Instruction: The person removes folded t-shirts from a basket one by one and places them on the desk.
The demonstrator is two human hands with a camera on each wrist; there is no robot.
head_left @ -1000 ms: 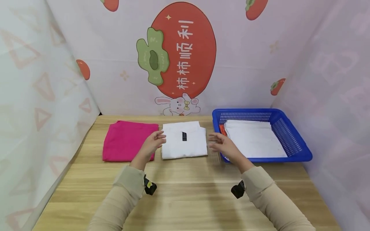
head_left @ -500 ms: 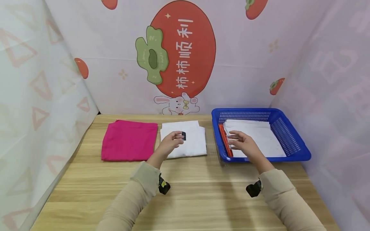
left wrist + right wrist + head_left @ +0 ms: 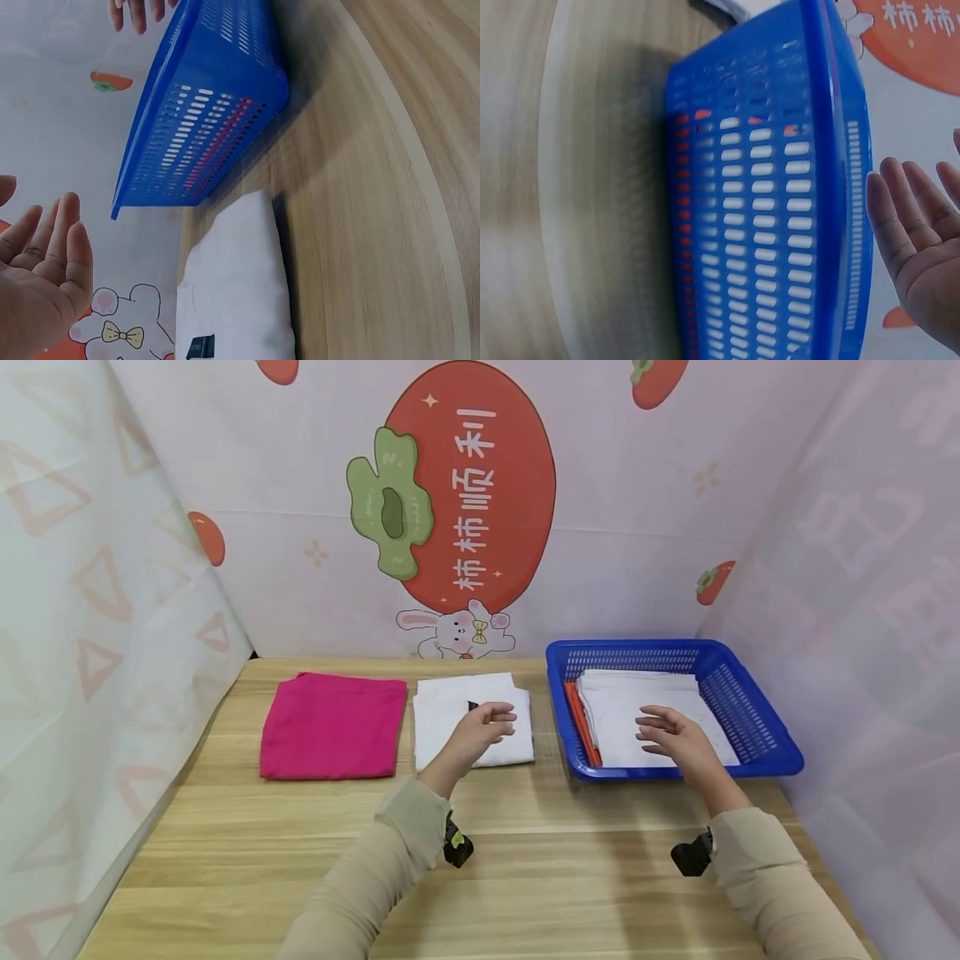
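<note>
White cloth [image 3: 439, 714], left hand [image 3: 478, 735] shifted rightward, right hand [image 3: 677, 737] apparently above blue basket [image 3: 630, 774]

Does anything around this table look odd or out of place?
Mainly the backdrop: its red fruit, lettering and rabbit lie sideways, as if it were hung turned. The folded white cloth has layers misaligned at its far right corner. I see nothing spilled.

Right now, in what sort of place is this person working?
Probably a makeshift work booth: printed sheets stand behind and beside a table, which holds folded cloths and a basket.
</note>
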